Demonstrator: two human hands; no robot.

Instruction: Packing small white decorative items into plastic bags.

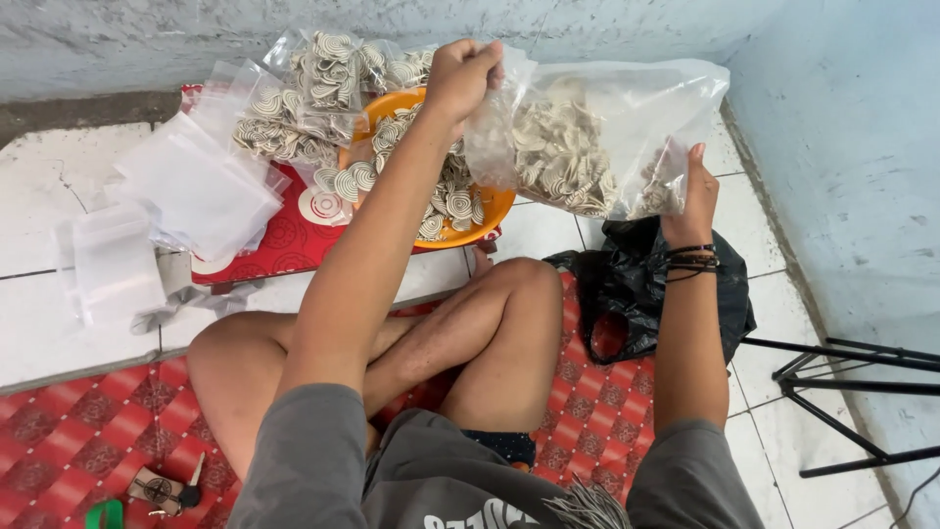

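Two hands, one large clear bag (pixel 597 142) held up between them above the crossed legs. Left hand (pixel 462 76): closed in a fist, pinching the bag's top left corner. Right hand (pixel 697 196): fingers flat against the bag's right side, thumb hidden, so whether it grips or only steadies cannot be told. Contents: pale spiral-patterned discs, too many to count, heaped toward the bottom.

One orange bowl (pixel 490 208) behind the left arm, on a red mat, piled with the same discs. Several small filled packets (pixel 294 108), at least three, beside and behind the bowl. One loose stack of empty clear pouches (pixel 186 186) to the left, plus one pouch (pixel 113 264) lying apart on the white tiles. One black plastic bag (pixel 636 284) under the right wrist. One tripod (pixel 842 392) at far right. One key with fob (pixel 166 488) on the red checked mat.

Step in hand, by judgement: the bulk bag is being lifted or opened. Any pouring calls for a firm hold on both corners and the mouth kept over the bowl.
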